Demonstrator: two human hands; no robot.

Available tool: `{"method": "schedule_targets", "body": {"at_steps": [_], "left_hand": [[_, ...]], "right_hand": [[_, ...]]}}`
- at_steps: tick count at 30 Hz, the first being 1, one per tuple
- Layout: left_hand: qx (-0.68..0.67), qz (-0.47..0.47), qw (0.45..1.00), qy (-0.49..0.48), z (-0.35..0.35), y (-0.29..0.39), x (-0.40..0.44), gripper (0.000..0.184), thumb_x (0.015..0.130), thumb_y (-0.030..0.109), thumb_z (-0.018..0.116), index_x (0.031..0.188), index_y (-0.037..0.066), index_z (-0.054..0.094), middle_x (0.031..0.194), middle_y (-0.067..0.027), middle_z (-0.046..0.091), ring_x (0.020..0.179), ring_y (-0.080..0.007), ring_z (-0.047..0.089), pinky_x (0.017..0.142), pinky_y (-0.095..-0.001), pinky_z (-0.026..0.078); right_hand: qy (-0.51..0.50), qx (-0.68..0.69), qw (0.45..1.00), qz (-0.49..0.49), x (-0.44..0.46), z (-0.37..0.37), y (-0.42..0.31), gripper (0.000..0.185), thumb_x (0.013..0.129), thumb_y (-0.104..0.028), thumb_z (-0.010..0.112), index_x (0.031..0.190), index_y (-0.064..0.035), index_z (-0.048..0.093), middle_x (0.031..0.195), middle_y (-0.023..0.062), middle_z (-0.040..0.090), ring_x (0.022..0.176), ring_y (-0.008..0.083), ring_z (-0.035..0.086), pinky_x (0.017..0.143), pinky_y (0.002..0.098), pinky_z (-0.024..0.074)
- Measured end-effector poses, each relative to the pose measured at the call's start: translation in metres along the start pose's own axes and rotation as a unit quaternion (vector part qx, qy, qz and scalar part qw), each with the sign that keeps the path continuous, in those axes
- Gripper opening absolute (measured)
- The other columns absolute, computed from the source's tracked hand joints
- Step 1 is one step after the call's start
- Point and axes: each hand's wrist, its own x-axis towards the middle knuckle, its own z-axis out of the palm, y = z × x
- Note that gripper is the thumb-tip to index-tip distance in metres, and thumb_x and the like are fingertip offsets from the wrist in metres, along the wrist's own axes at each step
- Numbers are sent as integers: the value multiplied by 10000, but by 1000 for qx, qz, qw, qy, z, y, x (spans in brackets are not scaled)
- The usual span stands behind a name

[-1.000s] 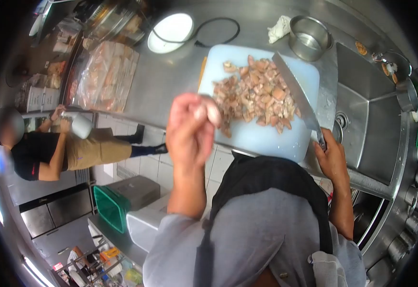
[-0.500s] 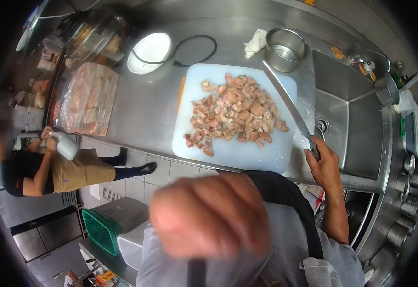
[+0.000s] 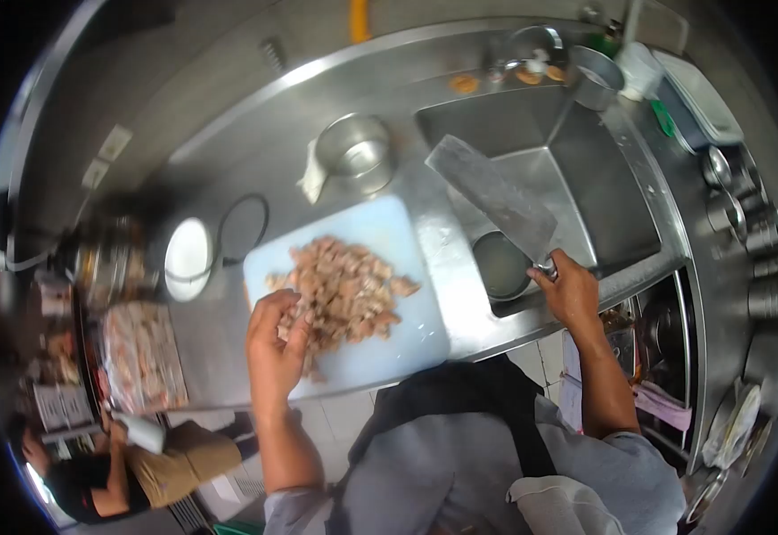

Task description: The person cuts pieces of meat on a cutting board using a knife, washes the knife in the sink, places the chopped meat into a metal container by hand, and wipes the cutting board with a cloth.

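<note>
My right hand (image 3: 567, 287) is closed round the handle of a broad-bladed knife (image 3: 496, 196), its blade held flat over the sink. At the left side of the white cutting board (image 3: 416, 334), my left hand (image 3: 275, 334) reaches over the heap of chopped meat (image 3: 344, 290). Its fingers are curved and parted at the edge of the pieces, and I cannot make out whether any piece is between them. The meat lies in small pinkish-brown chunks over the middle of the board.
A metal pot (image 3: 355, 153) and a white cloth (image 3: 312, 176) stand behind the board. The sink (image 3: 616, 201) holds a round container (image 3: 500, 267). Left are a white bowl (image 3: 188, 259), a cable and bagged meat (image 3: 144, 357). Another person (image 3: 122, 473) holds a white container.
The view has turned toward the sink. My left hand has gone from in front of my chest to the meat. The knife has moved off the board's edge to over the sink.
</note>
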Motion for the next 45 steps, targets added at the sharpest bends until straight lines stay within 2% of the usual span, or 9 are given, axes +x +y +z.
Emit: {"method": "schedule_targets", "body": {"at_steps": [6, 10, 17, 23, 28, 33, 37, 40, 45], "left_hand": [[-1, 185, 962, -202, 113, 94, 156, 319, 906, 132, 769, 1193, 12, 695, 1133, -116, 694, 1032, -227, 654, 936, -337, 518], [-10, 174, 926, -335, 265, 142, 284, 572, 925, 324, 777, 1400, 51, 611, 1320, -144, 642, 1154, -249, 635, 987, -361, 510], [116, 248, 952, -134, 489, 181, 442, 682, 905, 347, 727, 1439, -39, 549, 1493, -281, 530, 1441, -402, 453, 1183, -437, 376], [133, 133, 953, -239, 572, 157, 402, 485, 929, 315, 707, 1262, -31, 634, 1344, -223, 641, 1256, -356, 606, 1072, -447, 486], [-412, -199, 826, -328, 563, 172, 428, 276, 992, 262, 685, 1145, 38, 637, 1037, -104, 719, 861, -173, 708, 787, -356, 588], [-415, -74, 810, -408, 525, 212, 430, 189, 989, 198, 701, 1097, 64, 624, 796, -20, 642, 601, -125, 572, 537, -257, 456], [-320, -76, 919, -220, 495, 219, 400, 259, 980, 292, 707, 918, 41, 682, 665, 6, 571, 544, -123, 444, 522, -294, 332], [-88, 107, 990, -28, 524, 131, 398, 278, 941, 296, 722, 935, 19, 694, 775, -108, 667, 636, -239, 525, 634, -414, 424], [-25, 413, 905, -99, 484, 147, 306, 365, 997, 323, 621, 1179, 18, 702, 1231, -224, 673, 1237, -389, 599, 1089, -508, 419]], "right_hand": [[45, 26, 991, 124, -10, -8, 102, 430, 875, -353, 796, 1142, -61, 628, 886, 225, 733, 868, 451, 713, 757, 530, 544], [136, 78, 978, 134, -20, 0, 155, 420, 872, -253, 777, 1207, -48, 630, 954, 235, 734, 855, 449, 712, 760, 534, 547], [150, 117, 964, 186, -25, -21, 199, 383, 857, -165, 765, 1200, -37, 652, 953, 239, 731, 863, 432, 719, 760, 510, 564], [169, 101, 959, 206, -19, -23, 227, 383, 854, -144, 777, 1196, -17, 657, 989, 244, 725, 875, 437, 720, 767, 497, 570], [155, 48, 975, 155, 16, -26, 244, 441, 844, -133, 784, 1241, -13, 632, 1057, 253, 718, 930, 449, 712, 790, 504, 568], [176, 0, 982, 66, 95, -18, 247, 421, 825, -107, 778, 1217, -62, 634, 1010, 184, 710, 873, 423, 691, 767, 496, 553], [205, -4, 979, -13, 178, 1, 239, 410, 845, -125, 766, 1229, -101, 624, 1049, 170, 715, 908, 410, 696, 795, 489, 550], [168, 33, 984, -37, 233, -1, 209, 393, 856, -134, 751, 1224, -104, 618, 1055, 172, 725, 924, 414, 701, 800, 491, 552], [49, 66, 996, -47, 283, -9, 163, 328, 889, -173, 703, 1193, -100, 605, 1065, 169, 733, 984, 410, 703, 834, 527, 541]]}}
